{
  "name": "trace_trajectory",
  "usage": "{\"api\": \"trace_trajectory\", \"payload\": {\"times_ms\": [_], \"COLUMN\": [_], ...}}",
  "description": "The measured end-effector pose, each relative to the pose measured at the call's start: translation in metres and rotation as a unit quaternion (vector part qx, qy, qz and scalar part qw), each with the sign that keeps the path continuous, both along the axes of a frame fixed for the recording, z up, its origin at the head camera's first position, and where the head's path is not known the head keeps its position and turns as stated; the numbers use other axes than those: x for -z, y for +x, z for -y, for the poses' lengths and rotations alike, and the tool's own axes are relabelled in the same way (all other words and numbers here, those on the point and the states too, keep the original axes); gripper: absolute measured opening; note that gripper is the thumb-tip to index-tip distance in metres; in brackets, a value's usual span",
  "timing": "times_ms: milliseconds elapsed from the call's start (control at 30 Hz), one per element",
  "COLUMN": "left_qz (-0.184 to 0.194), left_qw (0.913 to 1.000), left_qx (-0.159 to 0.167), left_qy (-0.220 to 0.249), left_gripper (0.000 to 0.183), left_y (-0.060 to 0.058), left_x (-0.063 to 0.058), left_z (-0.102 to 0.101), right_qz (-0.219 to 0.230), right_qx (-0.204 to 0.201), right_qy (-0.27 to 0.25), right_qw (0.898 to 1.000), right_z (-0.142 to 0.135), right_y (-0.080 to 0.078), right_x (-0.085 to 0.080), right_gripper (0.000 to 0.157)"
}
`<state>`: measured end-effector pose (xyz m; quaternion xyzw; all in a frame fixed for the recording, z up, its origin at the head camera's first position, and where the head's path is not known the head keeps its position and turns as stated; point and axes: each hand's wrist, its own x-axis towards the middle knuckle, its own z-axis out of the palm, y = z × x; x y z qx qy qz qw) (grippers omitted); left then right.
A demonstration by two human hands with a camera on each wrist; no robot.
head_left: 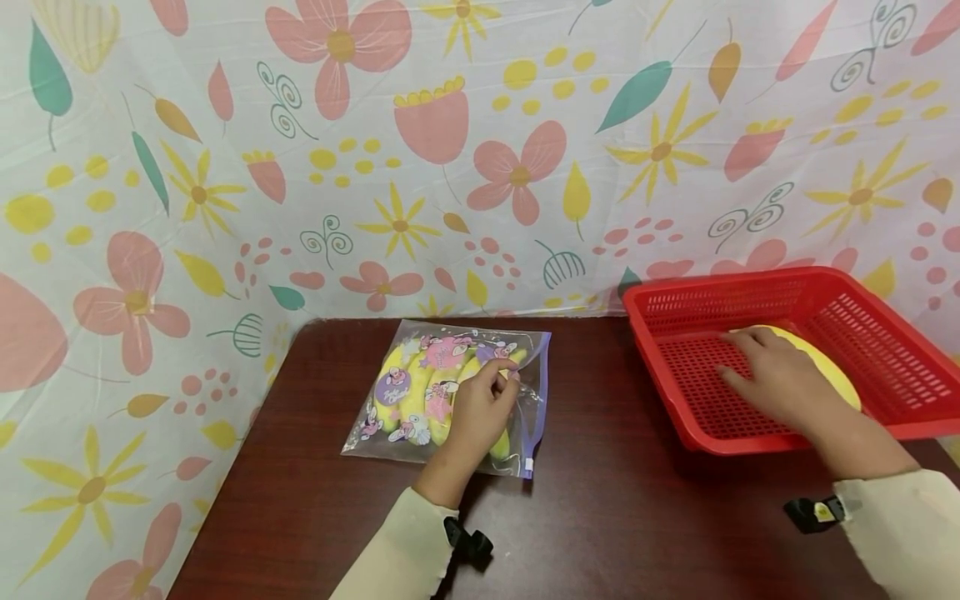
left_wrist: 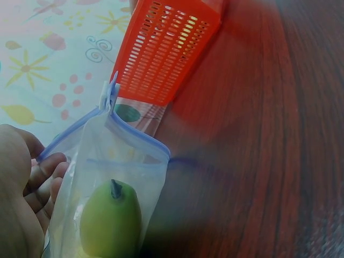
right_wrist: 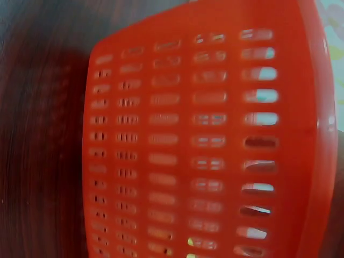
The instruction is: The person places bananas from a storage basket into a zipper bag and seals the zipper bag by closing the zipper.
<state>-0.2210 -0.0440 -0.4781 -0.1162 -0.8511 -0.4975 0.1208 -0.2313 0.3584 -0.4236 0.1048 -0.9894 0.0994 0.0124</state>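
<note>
We see several yellow, banana-like pieces [head_left: 408, 404] already inside a clear zip bag [head_left: 542, 387] at left, its mouth not yet sealed; one yellow piece [head_left: 832, 367] is left in the red basket [head_left: 738, 444] at right. The left hand [head_left: 480, 406] pinches the bag's edge; the right hand's [head_left: 780, 379] fingers spread beside that piece, contact unclear. Below, a dark red-brown counter [head_left: 600, 517]; behind, a flowered sheet [head_left: 450, 208].

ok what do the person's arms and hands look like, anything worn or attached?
Left hand and right hand: bare, no gloves. Left sleeve and right sleeve: long, plain, pale cream. Small black device at each cuff, left unit and right unit; the right one shows a yellow patch. No cables visible.
</note>
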Motion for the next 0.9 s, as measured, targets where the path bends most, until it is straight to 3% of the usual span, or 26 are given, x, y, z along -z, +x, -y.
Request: {"api": "trace_trajectory", "payload": {"times_ms": [267,533,900], "left_qz": [0.008,0.002,0.008], "left_qw": [1.0000,1.0000,1.0000], "left_qx": [-0.002,-0.003,-0.001], "left_qy": [0.002,-0.003,-0.002], "left_gripper": [0.020,0.019,0.020], "left_y": [0.001,0.000,0.001], "left_x": [0.000,0.001,0.001], "left_z": [-0.001,0.000,0.000], "right_qz": [0.052,0.108,0.142], "right_qx": [0.025,0.045,0.072], "right_qy": [0.023,0.012,0.021], "right_qw": [0.998,0.993,0.987], "right_z": [-0.023,-0.045,-0.075], "right_y": [-0.007,-0.010,-0.016], "right_x": [0.005,0.007,0.021], "right_gripper": [0.077,0.086,0.093]}}
